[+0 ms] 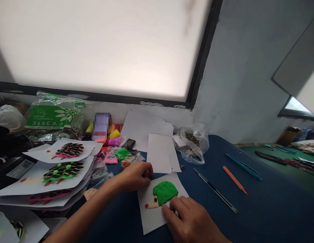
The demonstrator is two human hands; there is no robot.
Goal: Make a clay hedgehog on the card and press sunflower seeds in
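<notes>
A white paper card [157, 222] lies tilted on the blue tabletop, bearing a flat clay hedgehog. The hedgehog's green clay body [165, 191] joins a pale pointed face [154, 203] with a black eye and a brown nose. My left hand [136, 175] is closed, its curled fingers gripping the card's upper left edge. My right hand [188, 216] is at the hedgehog's lower right, fingers bent together and tips against the lower edge of the green clay. Whatever those fingers may hold is hidden.
Finished hedgehog cards with seeds [63, 172] are stacked at left. Behind are clay packets [122, 154], white sheets [160, 153], a bag of seeds [193, 140] and a green seed package [54, 114]. A craft knife [215, 190], orange tool [234, 179] and blue pen [244, 166] lie right.
</notes>
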